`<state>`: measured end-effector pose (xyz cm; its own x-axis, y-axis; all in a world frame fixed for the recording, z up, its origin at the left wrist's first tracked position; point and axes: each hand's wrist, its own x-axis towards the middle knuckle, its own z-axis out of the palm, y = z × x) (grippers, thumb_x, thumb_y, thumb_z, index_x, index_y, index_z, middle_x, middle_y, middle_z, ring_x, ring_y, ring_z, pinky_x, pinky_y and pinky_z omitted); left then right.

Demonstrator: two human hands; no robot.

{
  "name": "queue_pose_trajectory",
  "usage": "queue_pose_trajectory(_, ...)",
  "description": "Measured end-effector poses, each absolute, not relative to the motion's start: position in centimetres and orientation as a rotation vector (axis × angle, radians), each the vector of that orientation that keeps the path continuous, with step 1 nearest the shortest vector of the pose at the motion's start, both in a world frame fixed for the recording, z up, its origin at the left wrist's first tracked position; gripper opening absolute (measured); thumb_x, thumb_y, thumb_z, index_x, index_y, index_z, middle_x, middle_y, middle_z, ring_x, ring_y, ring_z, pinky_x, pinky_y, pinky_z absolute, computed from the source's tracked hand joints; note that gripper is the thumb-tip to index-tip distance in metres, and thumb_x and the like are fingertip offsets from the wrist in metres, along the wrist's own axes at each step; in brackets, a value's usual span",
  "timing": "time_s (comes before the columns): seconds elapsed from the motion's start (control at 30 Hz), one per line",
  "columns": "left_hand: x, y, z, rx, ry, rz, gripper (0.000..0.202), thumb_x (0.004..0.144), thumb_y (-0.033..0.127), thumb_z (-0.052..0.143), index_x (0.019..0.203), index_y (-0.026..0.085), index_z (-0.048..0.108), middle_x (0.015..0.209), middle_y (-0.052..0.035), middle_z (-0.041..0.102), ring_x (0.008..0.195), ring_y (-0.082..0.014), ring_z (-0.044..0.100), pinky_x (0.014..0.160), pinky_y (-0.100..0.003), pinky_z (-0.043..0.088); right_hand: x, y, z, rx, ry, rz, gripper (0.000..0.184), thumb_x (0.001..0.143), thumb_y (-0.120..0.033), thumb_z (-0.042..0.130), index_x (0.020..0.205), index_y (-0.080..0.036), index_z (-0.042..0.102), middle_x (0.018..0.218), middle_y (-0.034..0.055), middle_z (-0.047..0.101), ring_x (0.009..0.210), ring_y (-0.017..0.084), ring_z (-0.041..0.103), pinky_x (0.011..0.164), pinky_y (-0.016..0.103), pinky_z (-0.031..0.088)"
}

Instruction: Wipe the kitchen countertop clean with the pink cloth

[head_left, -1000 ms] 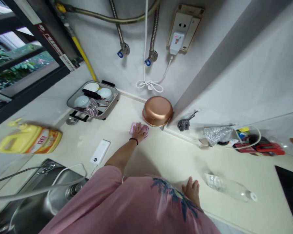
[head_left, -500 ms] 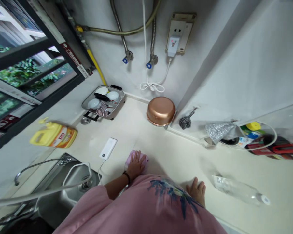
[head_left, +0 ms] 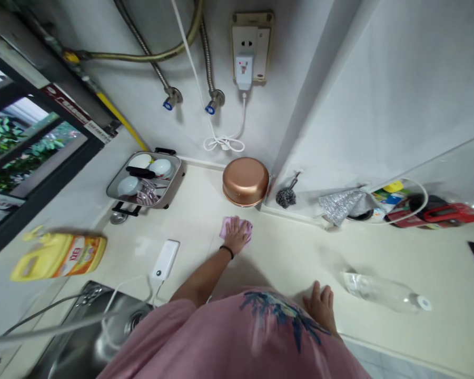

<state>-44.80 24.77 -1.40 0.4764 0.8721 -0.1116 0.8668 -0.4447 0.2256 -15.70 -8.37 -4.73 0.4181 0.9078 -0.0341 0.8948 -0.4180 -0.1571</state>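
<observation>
My left hand lies flat with its fingers spread on a pink cloth, pressing it against the pale countertop. Just beyond the cloth, a copper-coloured pot sits against the wall corner, apart from my fingers. My right hand rests near the counter's front edge, fingers stretched out, holding nothing. To its right a clear plastic bottle with a white cap lies on its side.
A white power bank with a cable lies left of my arm, near the steel sink. A yellow jug and a rectangular pan with bowls stand left. A steel scrubber hangs on the wall.
My left hand has pushed the cloth forward along the counter, closer to the copper pot, with the arm stretched out further. My right hand stays by the front edge. The camera view has shifted.
</observation>
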Motion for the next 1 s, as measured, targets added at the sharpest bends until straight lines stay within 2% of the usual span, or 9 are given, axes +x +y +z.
queue_pose_trajectory(0.13, -41.9, 29.0, -1.0, 2.373, 1.505, -0.020, 0.066, 0.099, 0.044, 0.041, 0.161, 0.024, 0.029, 0.171, -0.0092, 0.012, 0.156, -0.0368, -0.001, 0.123, -0.064, 0.007, -15.7, -8.4, -4.4, -2.528, -1.640, 0.161, 0.078, 0.092, -0.047, 0.038, 0.156, -0.006, 0.022, 0.158, 0.0298, 0.028, 0.147, 0.048, 0.027, 0.112, 0.068, 0.031)
queue_pose_trajectory(0.3, -42.1, 27.9, -1.2, 2.365, 1.506, 0.017, 0.067, 0.100, 0.045, 0.040, 0.162, 0.023, 0.026, 0.171, -0.0108, 0.009, 0.156, -0.0377, -0.004, 0.123, -0.063, 0.005, -15.4, -8.5, -4.9, -2.540, -1.674, 0.144, 0.075, 0.094, -0.044, 0.033, 0.154, 0.000, 0.023, 0.155, 0.0331, 0.029, 0.150, 0.046, 0.021, 0.115, 0.063, 0.031)
queue_pose_trajectory(0.47, -46.7, 20.4, -2.1, 2.486, 1.379, 0.046, 0.069, 0.098, 0.049, 0.046, 0.160, 0.024, 0.030, 0.170, -0.0144, 0.011, 0.156, -0.0391, 0.002, 0.123, -0.063, 0.008, -15.3, -8.3, -5.0, -2.536, -1.703, 0.163, 0.077, 0.094, -0.045, 0.031, 0.152, 0.005, 0.023, 0.153, 0.0365, 0.028, 0.150, 0.047, 0.016, 0.116, 0.062, 0.028)
queue_pose_trajectory(0.63, -52.1, 12.5, -2.4, 2.513, 1.387, -0.039, 0.069, 0.097, 0.050, 0.049, 0.159, 0.026, 0.032, 0.169, -0.0158, 0.016, 0.155, -0.0390, 0.012, 0.122, -0.062, 0.016, -15.3, -8.0, -4.6, -2.587, -1.629, 0.227, 0.077, 0.091, -0.045, 0.035, 0.153, 0.000, 0.027, 0.155, 0.0340, 0.028, 0.149, 0.047, 0.021, 0.115, 0.063, 0.028)
queue_pose_trajectory(0.8, -55.5, 8.6, -2.0, 2.503, 1.450, -0.059, 0.068, 0.096, 0.048, 0.054, 0.158, 0.029, 0.035, 0.169, -0.0128, 0.018, 0.154, -0.0385, 0.016, 0.121, -0.060, 0.021, -15.1, -8.0, -5.2, -2.561, -1.649, 0.233, 0.079, 0.093, -0.047, 0.031, 0.151, 0.006, 0.027, 0.155, 0.0370, 0.024, 0.150, 0.048, 0.017, 0.115, 0.063, 0.025)
queue_pose_trajectory(0.9, -57.0, 6.9, -2.1, 2.481, 1.534, -0.015, 0.066, 0.095, 0.045, 0.057, 0.157, 0.031, 0.038, 0.168, -0.0134, 0.021, 0.154, -0.0401, 0.017, 0.118, -0.063, 0.026, -14.9, -8.2, -5.9, -2.568, -1.628, 0.203, 0.078, 0.093, -0.048, 0.033, 0.151, 0.004, 0.030, 0.156, 0.0364, 0.021, 0.151, 0.046, 0.016, 0.116, 0.060, 0.025)
queue_pose_trajectory(1.0, -57.9, 5.3, -2.5, 2.463, 1.587, -0.016, 0.060, 0.096, 0.040, 0.056, 0.154, 0.033, 0.042, 0.167, -0.0139, 0.026, 0.153, -0.0403, 0.020, 0.117, -0.061, 0.031, -14.8, -8.4, -6.2, -2.540, -1.627, 0.191, 0.080, 0.092, -0.050, 0.035, 0.152, 0.002, 0.029, 0.157, 0.0364, 0.019, 0.150, 0.047, 0.016, 0.113, 0.062, 0.026)
